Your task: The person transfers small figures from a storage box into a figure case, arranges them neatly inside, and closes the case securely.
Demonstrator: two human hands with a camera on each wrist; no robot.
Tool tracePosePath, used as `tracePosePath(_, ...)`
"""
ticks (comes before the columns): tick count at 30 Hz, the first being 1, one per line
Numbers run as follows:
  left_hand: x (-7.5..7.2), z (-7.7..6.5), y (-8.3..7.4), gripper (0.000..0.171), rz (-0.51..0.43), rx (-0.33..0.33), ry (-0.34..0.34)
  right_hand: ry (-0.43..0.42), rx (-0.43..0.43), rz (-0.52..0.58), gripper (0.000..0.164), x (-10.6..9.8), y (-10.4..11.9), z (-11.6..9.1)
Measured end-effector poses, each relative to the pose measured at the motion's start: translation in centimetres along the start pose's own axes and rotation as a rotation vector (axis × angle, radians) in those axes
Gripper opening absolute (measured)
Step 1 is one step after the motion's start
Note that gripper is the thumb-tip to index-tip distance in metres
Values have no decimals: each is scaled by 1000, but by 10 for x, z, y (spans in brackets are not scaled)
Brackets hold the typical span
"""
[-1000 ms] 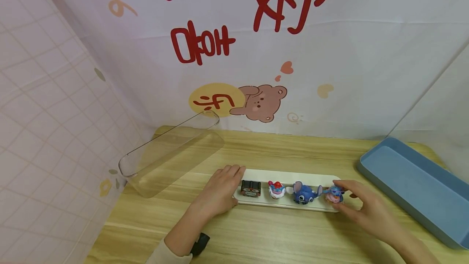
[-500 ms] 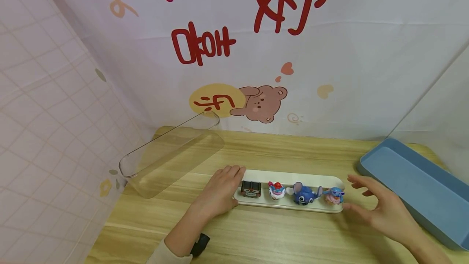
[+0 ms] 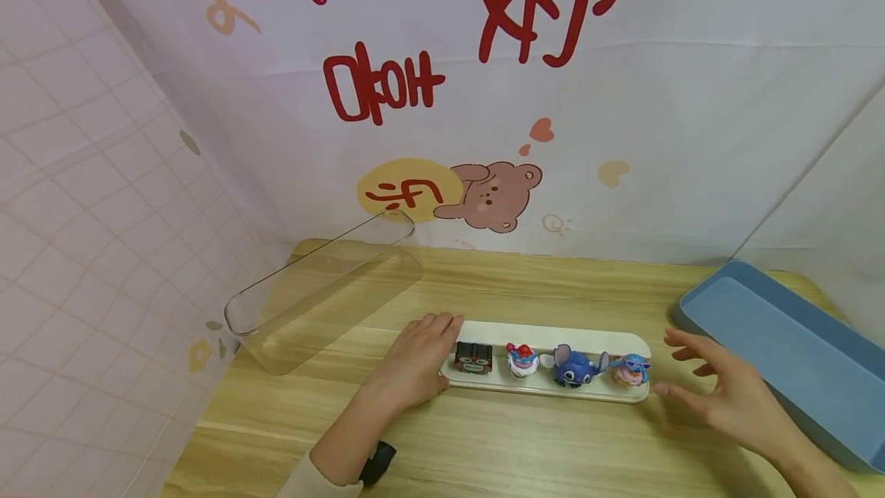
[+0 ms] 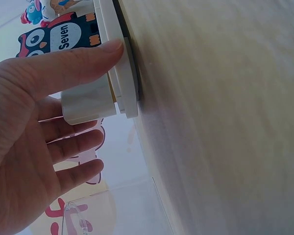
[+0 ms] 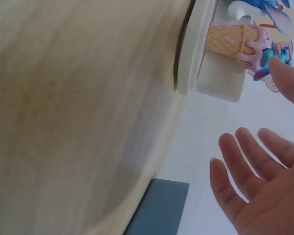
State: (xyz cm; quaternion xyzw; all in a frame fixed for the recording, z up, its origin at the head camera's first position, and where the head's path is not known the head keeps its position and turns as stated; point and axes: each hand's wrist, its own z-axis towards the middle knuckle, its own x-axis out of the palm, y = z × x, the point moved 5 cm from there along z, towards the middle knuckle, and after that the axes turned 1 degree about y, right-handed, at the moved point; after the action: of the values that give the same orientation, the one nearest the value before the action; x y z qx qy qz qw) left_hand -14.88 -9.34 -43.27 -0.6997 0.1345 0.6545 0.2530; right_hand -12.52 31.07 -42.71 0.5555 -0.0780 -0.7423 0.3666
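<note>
A long white display base (image 3: pixel 546 389) lies on the wooden table with a row of small figurines on it. From left to right stand a black owl figurine (image 3: pixel 473 357) marked "Seven", a blue-and-white one with a red top (image 3: pixel 522 360), a big-eared blue one (image 3: pixel 575 366) and a blue one on an ice-cream cone (image 5: pixel 235 40). My left hand (image 3: pixel 415 363) grips the base's left end, its thumb (image 4: pixel 88 63) on the front edge and fingers behind. Off the right end, my right hand (image 3: pixel 733 398) is spread and holds nothing, its thumb near the cone figurine.
A clear plastic cover (image 3: pixel 325 290) stands at the table's back left. To the right lies a blue tray (image 3: pixel 781 375). Printed white cloth (image 3: pixel 664 137) hangs behind and on both sides. A black object (image 3: pixel 378 462) shows by the left wrist.
My right hand has let go of the cone figurine at the right end and drawn back to the right, its fingers opening. The left hand and the base have stayed put.
</note>
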Motion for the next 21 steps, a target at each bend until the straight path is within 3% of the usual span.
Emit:
tracePosePath(11, 0, 0, 1, 96, 4, 3, -2, 129, 117, -23, 79, 14, -22, -5)
tracePosePath(21, 1, 0, 1, 99, -8, -4, 1, 249, 177, -68, 82, 26, -24, -8)
